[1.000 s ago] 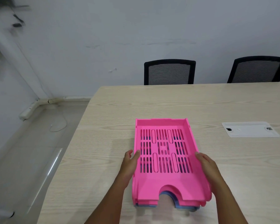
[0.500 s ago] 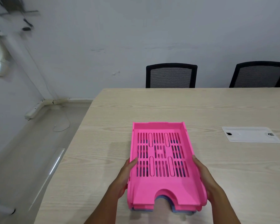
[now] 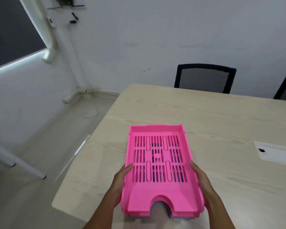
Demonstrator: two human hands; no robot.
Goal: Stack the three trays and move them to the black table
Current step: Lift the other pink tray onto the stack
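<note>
A stack of trays is in front of me over the near part of a light wooden table. The top tray is bright pink with slotted holes; a blue-grey tray shows through the front notch and under the near edge. My left hand grips the stack's left side, thumb on the rim. My right hand grips the right side. The stack appears raised slightly off the table. No black table is clearly in view.
A white cable-port plate is set into the table at right. Two black mesh chairs stand at the far edge. A white table leg crosses the floor at left. A wall corner and a window are at left.
The view has swung left and up, showing more floor and the window. The stack sits nearer the table's left edge in view, and both hands grip its sides lower and tighter.
</note>
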